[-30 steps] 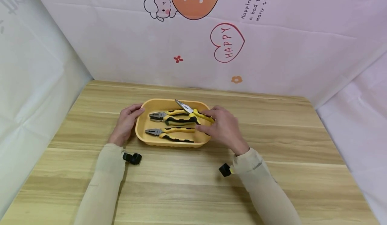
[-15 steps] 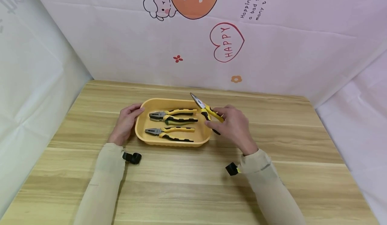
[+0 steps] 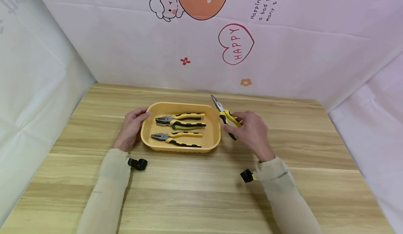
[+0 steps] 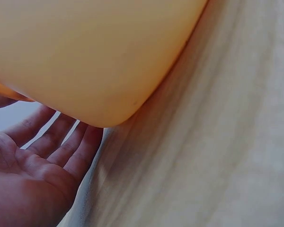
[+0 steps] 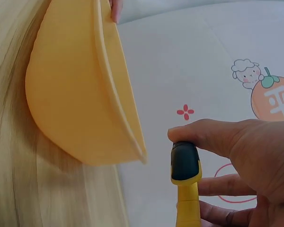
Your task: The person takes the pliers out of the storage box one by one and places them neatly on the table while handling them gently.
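A yellow plastic tray point(image 3: 209, 139) stands on the table. My left hand point(image 3: 128, 129) holds its left end, thumb over the rim and fingers along the outer wall, as the left wrist view also shows. Just off the tray's right end, my right hand point(image 3: 252, 130) grips long-nose pliers point(image 3: 218, 104) by their yellow-and-black handles, tip pointing up and left. In the right wrist view, the thumb presses a handle end point(image 5: 185, 163). Inside the tray lie combination pliers point(image 3: 185, 134) at the front and another pair point(image 3: 189, 116) behind, with an olive handle point(image 3: 185, 128) partly hidden under it.
The wood-grain table point(image 3: 189, 192) runs back to a printed white cloth point(image 3: 141, 52). More white cloth hangs at the left and right sides. Small black cameras point(image 3: 247, 175) sit at both wrists.
My right hand has lifted the long-nose pliers out over the tray's right end and carried them right. The left hand, the tray and the other pliers have stayed put.
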`<state>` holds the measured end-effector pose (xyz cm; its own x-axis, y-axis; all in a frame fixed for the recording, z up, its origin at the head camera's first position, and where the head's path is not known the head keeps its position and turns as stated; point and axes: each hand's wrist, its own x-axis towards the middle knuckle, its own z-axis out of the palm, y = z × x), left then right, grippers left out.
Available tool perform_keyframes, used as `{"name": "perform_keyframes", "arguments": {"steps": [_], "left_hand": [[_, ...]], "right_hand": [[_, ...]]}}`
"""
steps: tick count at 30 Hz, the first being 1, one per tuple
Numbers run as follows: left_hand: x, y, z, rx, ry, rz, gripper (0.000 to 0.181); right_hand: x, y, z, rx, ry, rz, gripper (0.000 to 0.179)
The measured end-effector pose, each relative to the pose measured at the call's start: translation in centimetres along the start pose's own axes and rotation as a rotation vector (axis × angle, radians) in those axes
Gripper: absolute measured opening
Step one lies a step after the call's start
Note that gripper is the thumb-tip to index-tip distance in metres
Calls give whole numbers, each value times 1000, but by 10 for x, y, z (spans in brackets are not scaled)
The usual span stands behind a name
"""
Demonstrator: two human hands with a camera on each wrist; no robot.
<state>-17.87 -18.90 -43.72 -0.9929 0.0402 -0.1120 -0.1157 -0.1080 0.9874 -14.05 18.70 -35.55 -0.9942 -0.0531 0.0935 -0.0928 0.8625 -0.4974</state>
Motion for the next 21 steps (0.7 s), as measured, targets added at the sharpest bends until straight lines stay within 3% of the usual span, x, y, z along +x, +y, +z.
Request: {"name": "perform_keyframes", "arguments": {"steps": [21], "left_hand": [[1,0,0,29,5,-25,49]], "right_hand": [[-1,22,4,-8,-39,155,59]]}}
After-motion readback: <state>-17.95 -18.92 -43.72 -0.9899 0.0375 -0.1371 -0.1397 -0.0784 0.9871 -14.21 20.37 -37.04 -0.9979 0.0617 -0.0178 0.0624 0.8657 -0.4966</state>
